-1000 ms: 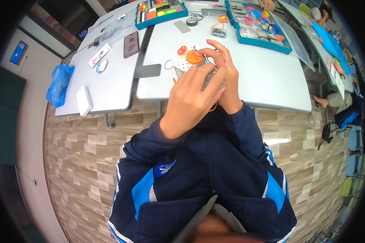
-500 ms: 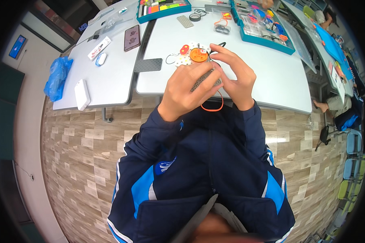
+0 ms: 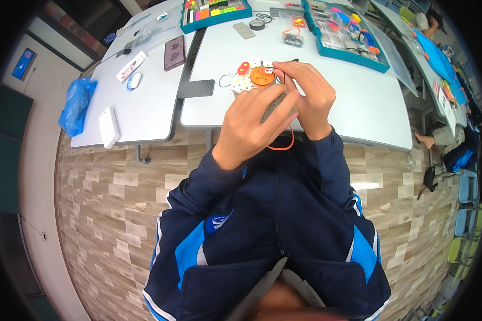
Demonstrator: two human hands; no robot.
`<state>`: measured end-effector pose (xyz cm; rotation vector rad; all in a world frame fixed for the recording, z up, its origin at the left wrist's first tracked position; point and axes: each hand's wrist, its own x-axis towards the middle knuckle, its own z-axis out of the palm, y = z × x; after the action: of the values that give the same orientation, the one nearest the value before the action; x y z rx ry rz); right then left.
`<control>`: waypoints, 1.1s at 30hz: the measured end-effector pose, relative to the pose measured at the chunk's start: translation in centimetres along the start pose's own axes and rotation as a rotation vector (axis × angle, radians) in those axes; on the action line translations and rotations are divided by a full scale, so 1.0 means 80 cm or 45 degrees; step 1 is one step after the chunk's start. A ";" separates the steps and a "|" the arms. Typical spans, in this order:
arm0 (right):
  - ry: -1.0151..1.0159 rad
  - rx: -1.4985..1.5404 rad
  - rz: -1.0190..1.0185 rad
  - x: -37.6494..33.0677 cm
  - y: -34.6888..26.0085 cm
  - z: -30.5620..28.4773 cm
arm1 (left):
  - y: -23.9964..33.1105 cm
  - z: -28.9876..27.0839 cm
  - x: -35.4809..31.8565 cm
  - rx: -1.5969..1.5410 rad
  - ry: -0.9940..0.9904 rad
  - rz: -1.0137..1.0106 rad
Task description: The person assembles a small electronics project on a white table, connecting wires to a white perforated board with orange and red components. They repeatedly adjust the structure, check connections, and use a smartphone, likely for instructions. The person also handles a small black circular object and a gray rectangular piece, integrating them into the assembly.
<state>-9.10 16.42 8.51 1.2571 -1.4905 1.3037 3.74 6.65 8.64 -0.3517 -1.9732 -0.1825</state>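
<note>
Both hands meet over the near edge of the white counter (image 3: pixel 359 107), and they sit a little lower and nearer the person than half a second ago, when they were up against the orange wheel. Now the left hand (image 3: pixel 251 128) curls its fingers around a small grey perforated plate (image 3: pixel 276 104), gripping it from the left, while the right hand (image 3: pixel 310 99) pinches the plate's far end, with thumb and forefinger pressed together near a thin dark rod. An orange loop of cord (image 3: pixel 284 144) hangs below the hands over the counter's edge; it shows much as it did before. The white board with the orange wheel (image 3: pixel 254 77) and a small red piece lies on the counter just beyond the fingers, touching or nearly touching them; earlier the hands covered more of it. Farther back stand two teal parts trays (image 3: pixel 353 51), a dark phone (image 3: pixel 174 52) and a roll of tape (image 3: pixel 257 24), all unchanged. A grey perforated strip (image 3: pixel 195 88) lies to the left of the hands, where it lay before.
</note>
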 end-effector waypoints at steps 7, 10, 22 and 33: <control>-0.110 0.030 0.043 0.015 0.010 0.008 | 0.012 0.000 0.010 0.056 -0.037 -0.156; -0.111 0.059 0.091 0.005 0.008 0.003 | 0.013 0.000 0.007 0.061 -0.032 -0.163; -0.071 0.164 0.144 -0.029 -0.007 -0.004 | 0.010 -0.003 -0.005 -0.261 0.250 -0.351; -0.029 0.143 0.231 -0.034 -0.027 0.004 | 0.004 -0.019 -0.028 -0.483 0.357 -0.666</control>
<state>-6.42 16.66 6.34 1.2331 -1.5966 1.5143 5.99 6.13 7.24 -0.0361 -1.7085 -0.8998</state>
